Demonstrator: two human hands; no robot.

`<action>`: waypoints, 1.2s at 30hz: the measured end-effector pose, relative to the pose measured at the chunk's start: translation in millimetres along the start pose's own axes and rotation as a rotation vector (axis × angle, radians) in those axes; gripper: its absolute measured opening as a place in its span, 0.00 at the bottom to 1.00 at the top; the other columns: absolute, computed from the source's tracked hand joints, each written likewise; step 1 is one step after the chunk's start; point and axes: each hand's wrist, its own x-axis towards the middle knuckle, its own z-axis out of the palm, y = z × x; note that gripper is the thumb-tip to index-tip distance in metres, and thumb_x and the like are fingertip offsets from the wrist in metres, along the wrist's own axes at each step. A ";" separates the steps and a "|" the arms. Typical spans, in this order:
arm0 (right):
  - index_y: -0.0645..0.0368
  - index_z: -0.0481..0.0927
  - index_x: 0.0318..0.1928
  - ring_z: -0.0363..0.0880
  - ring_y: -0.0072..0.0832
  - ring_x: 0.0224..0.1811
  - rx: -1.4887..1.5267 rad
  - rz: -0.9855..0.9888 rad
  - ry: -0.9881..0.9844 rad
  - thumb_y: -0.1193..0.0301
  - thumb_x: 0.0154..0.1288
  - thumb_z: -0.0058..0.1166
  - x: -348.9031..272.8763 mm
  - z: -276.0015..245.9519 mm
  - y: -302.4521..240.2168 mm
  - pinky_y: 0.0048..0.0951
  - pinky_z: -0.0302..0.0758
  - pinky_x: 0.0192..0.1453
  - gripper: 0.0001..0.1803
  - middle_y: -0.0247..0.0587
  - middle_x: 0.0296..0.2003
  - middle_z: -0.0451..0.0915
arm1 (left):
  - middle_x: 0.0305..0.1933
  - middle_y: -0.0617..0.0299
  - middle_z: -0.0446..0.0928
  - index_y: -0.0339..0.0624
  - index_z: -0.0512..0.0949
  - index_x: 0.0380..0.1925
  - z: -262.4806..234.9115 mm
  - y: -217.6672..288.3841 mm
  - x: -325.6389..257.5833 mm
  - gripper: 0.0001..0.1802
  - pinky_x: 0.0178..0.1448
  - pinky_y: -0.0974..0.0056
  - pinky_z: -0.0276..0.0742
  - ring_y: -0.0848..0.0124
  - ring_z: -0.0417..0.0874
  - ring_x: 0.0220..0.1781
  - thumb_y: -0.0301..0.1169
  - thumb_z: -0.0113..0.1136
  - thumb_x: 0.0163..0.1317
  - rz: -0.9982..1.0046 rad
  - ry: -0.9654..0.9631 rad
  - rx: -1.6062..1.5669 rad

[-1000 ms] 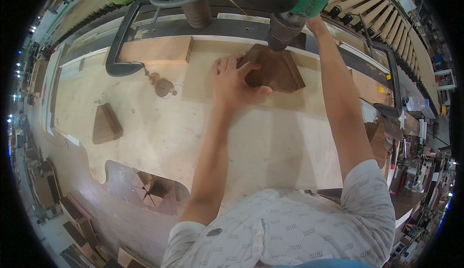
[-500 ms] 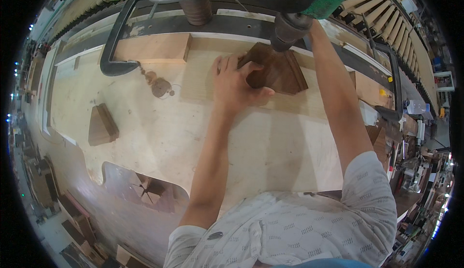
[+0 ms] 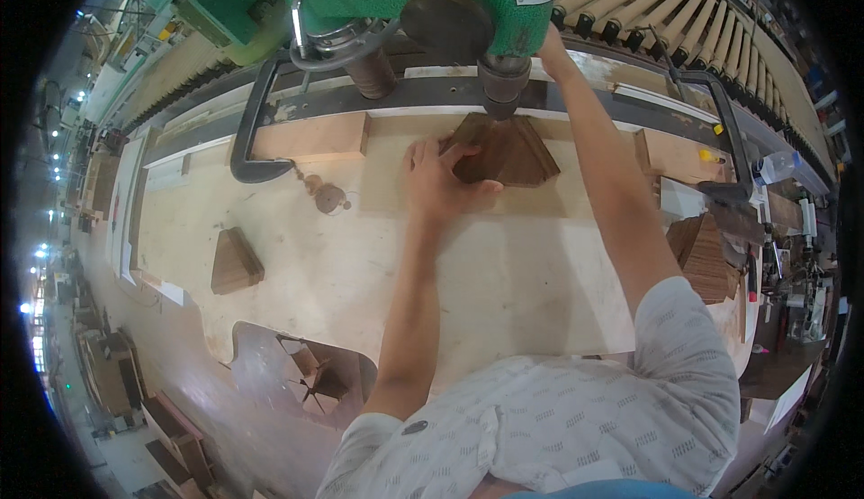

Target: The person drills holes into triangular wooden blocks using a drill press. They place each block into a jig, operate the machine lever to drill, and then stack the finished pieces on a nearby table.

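My left hand grips the left side of a dark brown, angular wooden block, thumb and forefinger spread around its near-left edge. The block lies on a pale board directly beneath the chuck of a green drill press. My right arm reaches forward beside the machine head. Only part of my right hand shows there; its fingers are hidden behind the green housing.
A similar brown block lies on the left of the pale table; brown wooden pieces sit right of my elbow. Black clamps hold light wood strips at the back. A cutout notches the table's front-left edge.
The view has tilted, so more of the drill press and the right-hand wooden pieces show. My left hand stays on the block, and my right arm still reaches beside the machine.
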 end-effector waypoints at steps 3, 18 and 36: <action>0.61 0.83 0.33 0.78 0.29 0.25 -0.140 -0.235 0.359 0.62 0.74 0.50 5.1 -51.2 6.7 0.37 0.73 0.34 0.17 0.40 0.26 0.81 | 0.58 0.53 0.80 0.53 0.89 0.45 3.1 4.6 4.3 0.37 0.71 0.48 0.66 0.51 0.76 0.64 0.59 0.84 0.34 0.007 -0.027 -0.003; 0.59 0.82 0.58 0.81 0.30 0.49 -0.136 -0.434 0.336 0.61 0.75 0.56 147.2 -109.0 -158.3 0.33 0.77 0.54 0.19 0.39 0.53 0.84 | 0.54 0.53 0.77 0.49 0.82 0.49 1.5 13.4 -9.3 0.40 0.74 0.47 0.61 0.50 0.73 0.65 0.48 0.81 0.29 -0.139 -0.084 -0.134; 0.59 0.80 0.63 0.78 0.52 0.61 -0.974 -0.186 -0.057 0.49 0.70 0.60 -269.8 -1.0 -9.9 0.43 0.73 0.66 0.31 0.52 0.57 0.82 | 0.51 0.53 0.84 0.44 0.88 0.35 10.9 -22.2 -3.3 0.28 0.65 0.49 0.70 0.53 0.81 0.58 0.58 0.77 0.52 -0.019 -0.038 -0.265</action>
